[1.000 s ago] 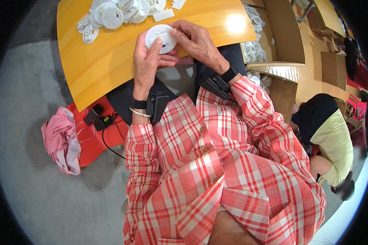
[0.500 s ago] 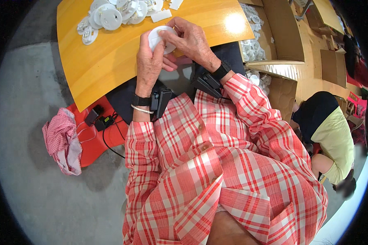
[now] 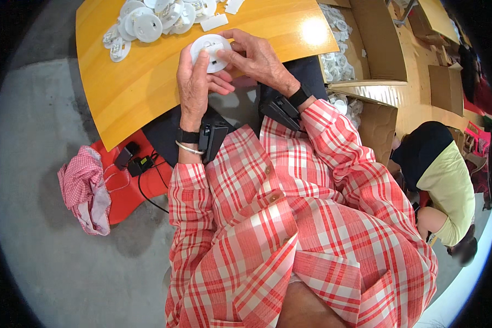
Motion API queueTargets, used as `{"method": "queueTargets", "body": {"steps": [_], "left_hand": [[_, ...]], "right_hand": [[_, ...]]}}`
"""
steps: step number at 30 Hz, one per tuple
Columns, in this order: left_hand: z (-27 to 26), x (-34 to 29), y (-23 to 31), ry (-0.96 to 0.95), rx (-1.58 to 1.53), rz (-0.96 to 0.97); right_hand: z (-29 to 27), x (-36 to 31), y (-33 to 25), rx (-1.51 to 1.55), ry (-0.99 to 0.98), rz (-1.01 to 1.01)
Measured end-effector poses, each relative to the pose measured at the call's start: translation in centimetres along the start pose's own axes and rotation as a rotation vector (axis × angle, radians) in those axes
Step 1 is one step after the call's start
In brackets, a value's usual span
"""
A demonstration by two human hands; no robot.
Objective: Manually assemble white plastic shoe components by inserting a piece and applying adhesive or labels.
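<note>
Between my two hands I hold a round white plastic disc (image 3: 213, 42), just over the near edge of the yellow table. Its face with a small dark slot and raised details is turned up. My left hand (image 3: 195, 76) grips its left rim, thumb lying on the face and fingers underneath. On the opposite rim, my right hand (image 3: 255, 57) pinches it with the thumb on top; its other fingers are partly hidden. Beyond the hands, a heap of similar white discs (image 3: 147, 27) lies on the table, with a flat white rectangular piece (image 3: 214, 22) beside it.
Right of the yellow table (image 3: 142, 90) stands a cardboard box (image 3: 385, 44) with many white parts (image 3: 339, 63). A red stool (image 3: 139, 191) at the left bears a pink checked cloth (image 3: 85, 186) and a black cabled device (image 3: 139, 164). Another person (image 3: 440, 175) bends down at the right.
The disc has been turned in my hands, so its slotted face now shows where a plainer face showed. My right hand has shifted slightly right and down along its rim.
</note>
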State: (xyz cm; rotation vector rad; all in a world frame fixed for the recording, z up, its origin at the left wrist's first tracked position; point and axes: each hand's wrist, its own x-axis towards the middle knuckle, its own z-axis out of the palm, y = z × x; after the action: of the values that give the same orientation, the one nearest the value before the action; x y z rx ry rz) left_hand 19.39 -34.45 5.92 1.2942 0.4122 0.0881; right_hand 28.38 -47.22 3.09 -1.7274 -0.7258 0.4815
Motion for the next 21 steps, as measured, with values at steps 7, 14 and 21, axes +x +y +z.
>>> {"method": "queueTargets", "body": {"steps": [7,14,21], "left_hand": [[1.0,0.4,0.2,0.128,0.051,0.008],[0.8,0.4,-0.3,0.144,0.077,0.041],[1.3,0.6,-0.2,0.204,0.106,0.057]], "right_hand": [[0.4,0.0,0.4,0.099,0.092,-0.100],[-0.1,-0.1,-1.2,0.056,-0.010,0.024],[0.5,0.1,-0.3,0.089,0.093,-0.078]]}}
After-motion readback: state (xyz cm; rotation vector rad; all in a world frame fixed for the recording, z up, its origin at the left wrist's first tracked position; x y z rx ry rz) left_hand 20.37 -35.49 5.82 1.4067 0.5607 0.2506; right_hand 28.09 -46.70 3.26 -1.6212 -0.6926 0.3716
